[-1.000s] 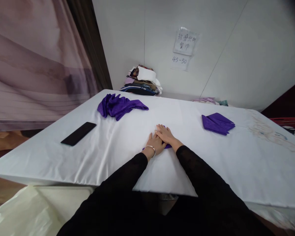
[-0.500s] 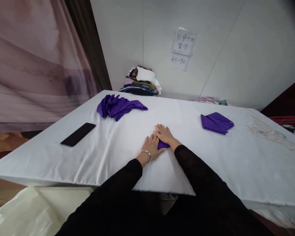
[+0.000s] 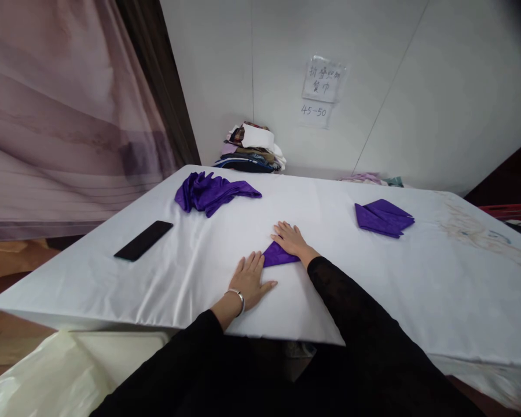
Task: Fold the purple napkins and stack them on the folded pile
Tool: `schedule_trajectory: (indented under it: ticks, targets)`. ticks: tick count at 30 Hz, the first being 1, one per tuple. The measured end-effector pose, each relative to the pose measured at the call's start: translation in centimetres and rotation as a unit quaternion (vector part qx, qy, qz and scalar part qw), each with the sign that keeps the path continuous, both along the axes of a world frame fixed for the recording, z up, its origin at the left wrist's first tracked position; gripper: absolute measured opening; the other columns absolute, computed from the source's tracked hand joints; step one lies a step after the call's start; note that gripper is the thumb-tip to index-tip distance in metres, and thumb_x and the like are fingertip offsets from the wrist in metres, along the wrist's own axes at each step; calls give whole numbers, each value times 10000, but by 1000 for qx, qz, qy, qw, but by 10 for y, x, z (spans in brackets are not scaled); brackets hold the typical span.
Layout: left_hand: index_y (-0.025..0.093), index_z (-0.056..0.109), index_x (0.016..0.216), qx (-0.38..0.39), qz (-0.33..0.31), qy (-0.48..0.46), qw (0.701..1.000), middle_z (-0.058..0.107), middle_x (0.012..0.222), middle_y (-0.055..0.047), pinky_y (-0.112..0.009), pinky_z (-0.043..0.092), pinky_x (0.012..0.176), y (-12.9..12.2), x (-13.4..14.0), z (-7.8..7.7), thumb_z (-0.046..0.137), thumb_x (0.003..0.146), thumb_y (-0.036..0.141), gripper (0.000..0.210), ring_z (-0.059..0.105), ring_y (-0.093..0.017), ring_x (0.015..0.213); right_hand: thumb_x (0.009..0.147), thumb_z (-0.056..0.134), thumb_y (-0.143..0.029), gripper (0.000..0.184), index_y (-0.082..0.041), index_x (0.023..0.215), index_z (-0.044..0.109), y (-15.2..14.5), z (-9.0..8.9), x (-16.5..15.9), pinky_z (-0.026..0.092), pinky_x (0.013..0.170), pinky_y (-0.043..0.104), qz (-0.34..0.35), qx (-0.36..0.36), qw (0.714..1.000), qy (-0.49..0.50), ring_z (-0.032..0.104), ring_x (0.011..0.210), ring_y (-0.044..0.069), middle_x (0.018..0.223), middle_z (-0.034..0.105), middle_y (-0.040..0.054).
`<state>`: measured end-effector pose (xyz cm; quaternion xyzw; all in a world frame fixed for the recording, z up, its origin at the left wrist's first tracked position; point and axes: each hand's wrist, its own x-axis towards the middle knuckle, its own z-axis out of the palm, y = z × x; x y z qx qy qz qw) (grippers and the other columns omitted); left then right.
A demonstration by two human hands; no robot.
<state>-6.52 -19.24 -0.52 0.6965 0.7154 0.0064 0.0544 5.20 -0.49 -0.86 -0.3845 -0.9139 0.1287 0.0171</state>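
On the white-covered table (image 3: 417,275), more of the purple cloth (image 3: 278,255) shows because our left hand (image 3: 248,281) has slid toward us. Its thumb is spread, fingertips by the cloth's left corner; our right hand (image 3: 290,238) lies flat on top. Neither pinches; the right seemingly does most of the pressing.

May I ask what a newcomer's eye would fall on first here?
Likely the purple triangle partly under the right hand, vivid against the white table. A crumpled cloth, also purple, lies farther back on the left; a folded cloth lies to the right.
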Motion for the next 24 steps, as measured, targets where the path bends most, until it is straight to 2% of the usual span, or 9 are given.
schedule_trajectory:
  ticks: [5,8,11,14,16,20,24]
  targets:
    - [109,314,1427,-6,16,6,1000,255,1513,-105,-471,128,1143,-7,0,12,239,882,636,762,156,-249,1412,936,138,-567,613,-252,1446,269,-1,0,0,86,1113,480,0,5,1000,-4,81,1421,205,1551,157,43]
    - [86,338,1412,28,17,-2,999,272,1506,-134,-502,120,1138,12,9,23,237,863,670,808,156,-281,1409,938,148,-563,612,-241,1441,280,-1,2,1,93,1111,485,4,5,1000,-3,86,1420,213,1550,161,52]
    - [95,290,1433,64,-11,-31,997,253,1516,-134,-493,115,1143,41,25,28,263,852,678,823,157,-284,1409,955,181,-494,559,-239,1443,275,-1,3,3,95,1110,488,11,9,1000,-2,85,1420,215,1550,164,57]
    - [111,260,1444,71,-34,-59,995,228,1526,-127,-475,110,1148,65,36,21,293,846,677,824,156,-281,1410,958,219,-437,528,-232,1442,273,-1,3,2,105,1112,488,9,10,1000,-6,87,1420,217,1547,174,64]
    - [104,224,1454,70,-41,-70,994,192,1535,-128,-460,107,1150,73,39,13,319,841,671,840,135,-281,1414,952,236,-448,534,-228,1436,284,-1,2,2,115,1113,490,4,9,1000,-4,94,1420,225,1545,181,66]
    - [73,145,1467,44,-20,-79,996,148,1542,-142,-452,109,1146,73,35,1,323,834,674,891,83,-286,1420,951,230,-402,521,-228,1440,278,-1,0,2,104,1117,500,10,11,1000,-3,85,1421,231,1549,164,56]
    - [35,149,1460,32,-12,-78,996,121,1541,-172,-447,112,1143,70,33,1,331,827,675,919,90,-309,1415,952,206,-350,511,-234,1445,268,0,-1,4,97,1117,497,10,9,1000,-8,73,1422,211,1552,153,37]
